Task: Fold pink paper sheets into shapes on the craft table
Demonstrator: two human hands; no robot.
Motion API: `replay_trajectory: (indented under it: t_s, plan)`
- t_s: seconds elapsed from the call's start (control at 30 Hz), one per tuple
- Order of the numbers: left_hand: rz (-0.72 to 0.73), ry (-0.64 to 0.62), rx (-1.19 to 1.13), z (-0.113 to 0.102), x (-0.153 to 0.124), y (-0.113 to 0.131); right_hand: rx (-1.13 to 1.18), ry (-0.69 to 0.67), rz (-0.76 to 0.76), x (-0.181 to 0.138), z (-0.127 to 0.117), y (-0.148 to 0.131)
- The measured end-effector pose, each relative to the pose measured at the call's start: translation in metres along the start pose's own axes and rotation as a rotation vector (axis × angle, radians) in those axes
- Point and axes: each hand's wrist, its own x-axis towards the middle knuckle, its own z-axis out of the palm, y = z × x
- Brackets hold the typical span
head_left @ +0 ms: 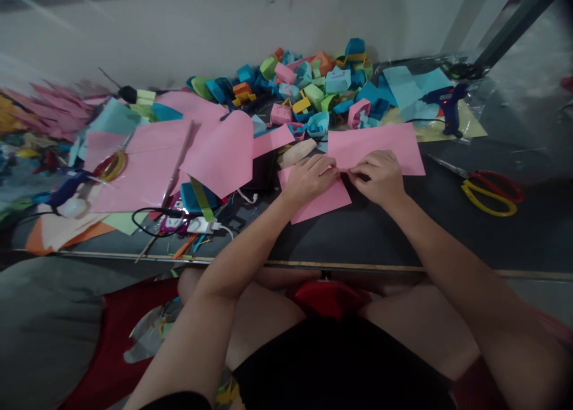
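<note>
A pink paper sheet (380, 144) lies on the dark table (403, 237) in front of me, partly folded. My left hand (308, 178) presses down on its lower left part, fingers curled and pinched at the fold. My right hand (377, 176) pinches the same fold just to the right, fingers closed on the paper's edge. The two hands nearly touch at the crease.
Red-and-yellow scissors (490, 190) lie to the right. A blue glue gun (447, 102) rests at the back right on light blue paper. A pile of folded coloured paper pieces (313, 85) fills the back. More pink sheets (179, 153), cables and a second pair of scissors (110, 166) lie left.
</note>
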Motion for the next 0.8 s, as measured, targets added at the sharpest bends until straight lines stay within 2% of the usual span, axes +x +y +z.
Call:
replay_trajectory:
  t_s: [0.23, 0.43, 0.6, 0.8]
  plan:
    - [0.119, -0.002, 0.044, -0.004, -0.001, -0.002, 0.104, -0.037, -0.014, 0.0, -0.007, -0.008]
    - [0.259, 0.101, 0.132, -0.007, 0.0, 0.008, 0.131, -0.022, -0.143, 0.0, -0.006, -0.014]
    - [0.237, 0.057, 0.123, -0.008, -0.001, 0.011, 0.085, -0.023, -0.153, 0.001, -0.005, -0.013]
    - [0.244, 0.148, 0.151, -0.012, -0.001, 0.01, 0.067, 0.039, -0.167, 0.002, -0.007, -0.01]
